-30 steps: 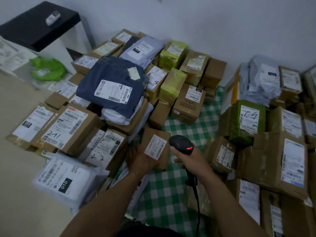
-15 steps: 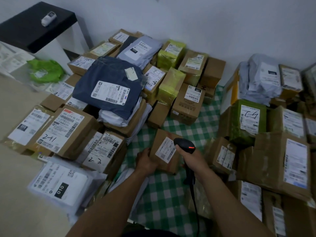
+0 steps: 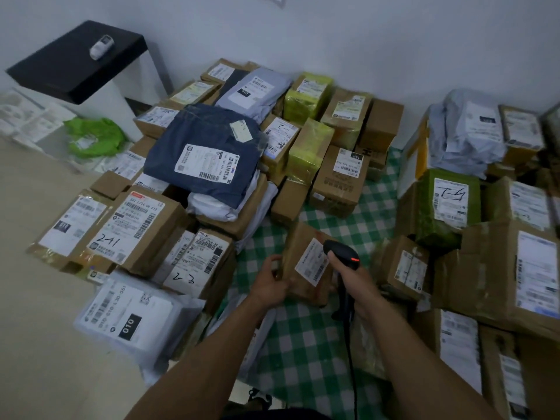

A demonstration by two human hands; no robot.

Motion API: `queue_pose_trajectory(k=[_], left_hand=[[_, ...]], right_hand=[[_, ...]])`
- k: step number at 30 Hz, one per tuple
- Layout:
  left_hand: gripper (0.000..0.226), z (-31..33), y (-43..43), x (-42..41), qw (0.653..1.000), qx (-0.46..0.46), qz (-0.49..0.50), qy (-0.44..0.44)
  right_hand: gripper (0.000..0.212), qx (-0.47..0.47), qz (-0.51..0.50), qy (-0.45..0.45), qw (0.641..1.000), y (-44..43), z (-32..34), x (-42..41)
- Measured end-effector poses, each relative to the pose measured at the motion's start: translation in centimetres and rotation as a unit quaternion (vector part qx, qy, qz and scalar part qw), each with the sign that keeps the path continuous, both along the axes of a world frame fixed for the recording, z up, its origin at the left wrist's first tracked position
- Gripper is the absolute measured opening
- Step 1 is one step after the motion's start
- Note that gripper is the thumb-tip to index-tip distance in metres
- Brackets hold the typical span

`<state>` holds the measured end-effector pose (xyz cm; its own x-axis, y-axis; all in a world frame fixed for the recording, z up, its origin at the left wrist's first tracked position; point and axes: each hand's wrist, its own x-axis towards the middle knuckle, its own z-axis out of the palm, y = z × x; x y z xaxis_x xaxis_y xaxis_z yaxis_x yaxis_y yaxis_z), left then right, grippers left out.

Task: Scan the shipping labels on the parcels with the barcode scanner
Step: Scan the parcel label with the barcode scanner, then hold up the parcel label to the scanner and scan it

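1. While the left hand (image 3: 269, 280) grips the small brown cardboard parcel (image 3: 298, 286) at its near left edge, thumb on the side and fingers (image 3: 288, 283) curled under the lower corner, the box stands tilted over the green-and-white checked cloth (image 3: 303, 344), between the two piles of parcels. I cannot tell whether its base touches the cloth.
2. Its white shipping label (image 3: 312, 263) faces up toward the right hand (image 3: 354, 278), which is wrapped closed round the handle of the black corded barcode scanner (image 3: 341, 253). The scanner's head sits just beside the label's upper right edge, with a red light showing on top.
3. The parcel looks light, since one hand props it alone. Its taped cardboard looks stiff enough to take a firm pinch, though the tape may be a little slick.
4. The best hold is probably on the edges and corners away from the label, so the barcode stays flat and uncovered.
5. The scanner is rigid and suits a pistol grip, but its hanging cable (image 3: 351, 359) could snag on nearby boxes.
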<state>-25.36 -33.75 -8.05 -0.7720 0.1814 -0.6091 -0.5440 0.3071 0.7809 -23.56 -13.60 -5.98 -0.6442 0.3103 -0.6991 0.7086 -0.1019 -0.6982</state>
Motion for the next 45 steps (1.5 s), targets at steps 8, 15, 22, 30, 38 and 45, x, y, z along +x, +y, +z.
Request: queue_pose_trajectory(k=[8,15,22,30,38,45], left_hand=[[0.057,6.4,-4.7,1.4,0.986,0.107,0.095,0.080],[0.061,13.3,-6.9,2.2,0.957,0.174,0.160,0.169],[0.065,19.3,-10.5,-0.8,0.940,0.148,0.177,0.252],[0.070,22.4,-15.9,-6.4,0.910,-0.073,0.098,0.397],[0.071,22.2,-16.8,-8.3,0.910,-0.114,0.095,0.387],[0.073,22.6,-16.7,-8.0,0.910,-0.122,0.086,0.386]], right_hand=[[0.025,-0.019,-0.021,0.127,0.992,-3.3,5.5,3.9],[0.039,0.013,0.041,0.242,0.969,-5.3,11.9,2.3],[0.032,0.051,0.144,0.299,0.942,-7.1,17.3,1.0],[0.051,0.132,0.238,0.350,0.896,-9.2,21.4,-0.5],[0.050,0.129,0.299,0.322,0.889,-10.9,22.2,-1.6],[0.046,0.138,0.310,0.309,0.888,-10.9,22.2,-1.7]])
